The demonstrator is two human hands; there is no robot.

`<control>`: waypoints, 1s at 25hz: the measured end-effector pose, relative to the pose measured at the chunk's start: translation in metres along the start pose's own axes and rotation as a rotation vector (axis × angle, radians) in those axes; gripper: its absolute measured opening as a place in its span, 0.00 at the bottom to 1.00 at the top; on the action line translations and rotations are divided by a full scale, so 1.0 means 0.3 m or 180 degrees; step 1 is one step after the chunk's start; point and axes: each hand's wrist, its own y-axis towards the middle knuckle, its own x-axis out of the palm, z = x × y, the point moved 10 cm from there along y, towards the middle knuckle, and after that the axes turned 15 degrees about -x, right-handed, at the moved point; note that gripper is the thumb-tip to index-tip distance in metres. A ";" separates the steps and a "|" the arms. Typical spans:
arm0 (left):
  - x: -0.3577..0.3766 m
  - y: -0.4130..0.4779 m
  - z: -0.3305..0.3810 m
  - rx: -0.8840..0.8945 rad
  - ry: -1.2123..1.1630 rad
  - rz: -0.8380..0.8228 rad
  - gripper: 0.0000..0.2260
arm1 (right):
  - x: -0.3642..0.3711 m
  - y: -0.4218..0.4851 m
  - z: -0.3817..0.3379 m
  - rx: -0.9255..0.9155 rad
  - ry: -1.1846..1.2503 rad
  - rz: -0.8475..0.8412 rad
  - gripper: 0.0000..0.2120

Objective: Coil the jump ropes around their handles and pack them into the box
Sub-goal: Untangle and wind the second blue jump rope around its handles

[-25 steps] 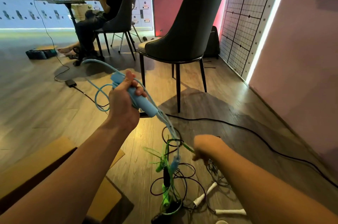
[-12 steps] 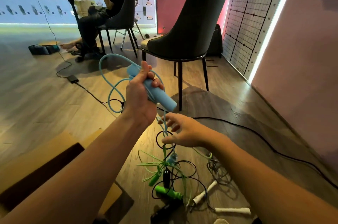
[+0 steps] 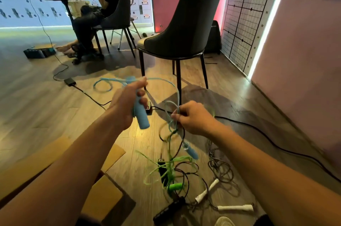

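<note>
While the cardboard box waits open at lower left, the blue rope is pinched in the right hand, and a blue handle is gripped tight by the left hand. Wraps should probably be laid snug, with the second handle freed from the green rope tangle.

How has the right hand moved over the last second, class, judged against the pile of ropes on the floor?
Yes. The right hand has risen from the rope pile on the floor towards the blue handle in the left hand, now pinching the blue rope.
</note>
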 end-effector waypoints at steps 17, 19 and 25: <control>0.211 -0.047 -0.159 -0.0411 0.1332 -0.1229 0.07 | -0.180 -0.039 0.040 0.0304 0.1643 0.0881 0.16; 0.203 -0.047 -0.144 -0.0344 0.1208 -0.1273 0.07 | -0.128 -0.061 0.076 0.0491 0.1681 0.0568 0.10; 0.193 -0.049 -0.123 -0.0211 0.0944 -0.1390 0.06 | 0.026 -0.082 0.038 0.0269 0.0524 -0.0792 0.15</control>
